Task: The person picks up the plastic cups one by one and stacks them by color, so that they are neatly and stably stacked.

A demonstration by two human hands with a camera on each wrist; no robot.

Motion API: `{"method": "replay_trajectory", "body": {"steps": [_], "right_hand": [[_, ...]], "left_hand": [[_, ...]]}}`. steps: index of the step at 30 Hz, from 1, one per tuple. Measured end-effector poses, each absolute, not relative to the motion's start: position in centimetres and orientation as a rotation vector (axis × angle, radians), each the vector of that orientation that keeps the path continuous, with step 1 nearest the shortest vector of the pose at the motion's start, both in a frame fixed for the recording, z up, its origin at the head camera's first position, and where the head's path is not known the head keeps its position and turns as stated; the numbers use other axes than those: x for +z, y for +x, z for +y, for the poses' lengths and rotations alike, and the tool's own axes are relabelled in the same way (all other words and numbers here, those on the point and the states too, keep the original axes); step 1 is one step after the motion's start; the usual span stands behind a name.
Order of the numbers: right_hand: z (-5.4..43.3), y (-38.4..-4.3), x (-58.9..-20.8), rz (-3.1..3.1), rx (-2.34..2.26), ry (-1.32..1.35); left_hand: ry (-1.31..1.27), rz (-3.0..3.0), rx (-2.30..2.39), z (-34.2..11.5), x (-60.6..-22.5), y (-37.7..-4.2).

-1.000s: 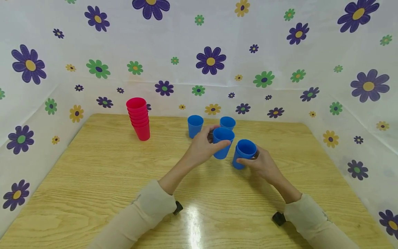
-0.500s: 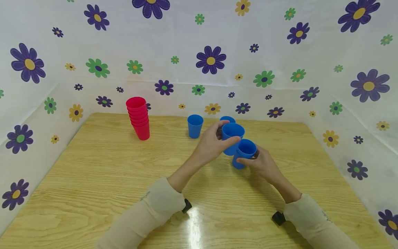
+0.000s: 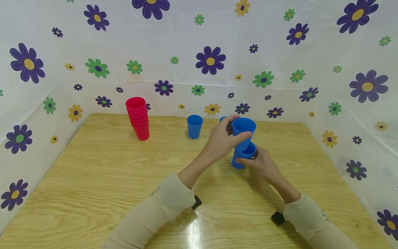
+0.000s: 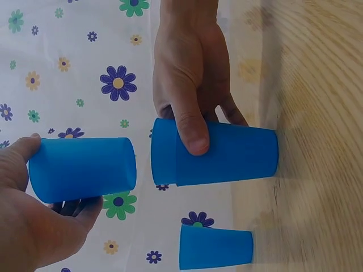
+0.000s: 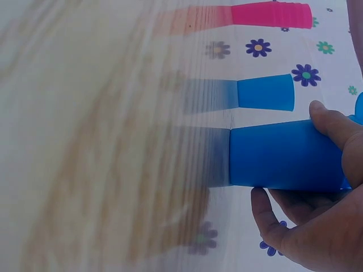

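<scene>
My left hand [image 3: 219,141] grips a blue cup [image 3: 244,124] by its sides, upright in the air over a pair of nested blue cups [image 3: 238,163]. In the left wrist view, a gap shows between the base of the raised cup [image 4: 85,167] and the rim of the nested pair [image 4: 227,156]. My right hand [image 3: 264,164] holds that pair around its upper part, thumb on the near side. The pair stands on the table, its base on the wood in the right wrist view. Inside the pair, much is hidden by the raised cup.
A single blue cup [image 3: 194,128] stands further back. Another blue cup [image 3: 222,118] is almost wholly hidden behind my left hand. At the back left, a tall stack of red cups [image 3: 140,121] stands on the wooden table [image 3: 102,173]. Flower-patterned white cloth [image 3: 174,38] encloses the back and sides.
My left hand has carried its blue cup to the right and up, from beside the nested pair to above it. The right hand and its cups have stayed put.
</scene>
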State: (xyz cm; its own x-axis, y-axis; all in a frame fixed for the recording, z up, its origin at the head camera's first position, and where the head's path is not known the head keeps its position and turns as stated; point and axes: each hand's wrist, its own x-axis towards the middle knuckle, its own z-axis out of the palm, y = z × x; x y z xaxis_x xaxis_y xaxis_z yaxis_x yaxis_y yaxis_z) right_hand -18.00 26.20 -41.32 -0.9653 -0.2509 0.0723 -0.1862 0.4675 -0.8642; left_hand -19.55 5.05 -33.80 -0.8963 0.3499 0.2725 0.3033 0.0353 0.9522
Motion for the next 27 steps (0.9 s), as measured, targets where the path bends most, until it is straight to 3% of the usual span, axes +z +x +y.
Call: {"method": "replay_trajectory", "body": {"steps": [27], "right_hand": [[26.1,-17.9,-41.2,2.618,-1.584,-0.489]], "left_hand": [[0.692,2.256,1.970,7.4,-34.2,-19.8]]}}
